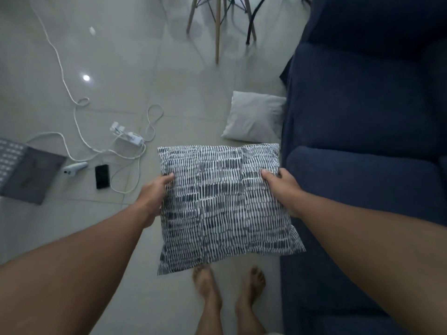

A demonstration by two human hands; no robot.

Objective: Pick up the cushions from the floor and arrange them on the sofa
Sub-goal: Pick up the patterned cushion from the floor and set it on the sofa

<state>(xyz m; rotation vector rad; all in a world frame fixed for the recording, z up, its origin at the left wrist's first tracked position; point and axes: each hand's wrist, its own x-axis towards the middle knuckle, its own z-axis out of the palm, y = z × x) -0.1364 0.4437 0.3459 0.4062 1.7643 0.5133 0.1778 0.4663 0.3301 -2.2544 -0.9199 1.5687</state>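
I hold a blue-and-white dash-patterned cushion (222,204) in front of me, above the tiled floor. My left hand (154,197) grips its left edge and my right hand (283,189) grips its right edge, thumbs on top. A plain light grey cushion (254,117) lies on the floor, leaning against the front of the dark blue sofa (362,129), which fills the right side. Another grey cushion with a patterned part (26,170) lies on the floor at the far left.
White cables and a power strip (130,137) sprawl over the floor at left, beside a black phone (102,176) and a white handheld device (73,168). Wooden chair legs (217,27) stand at the top. My bare feet (227,286) are below the cushion.
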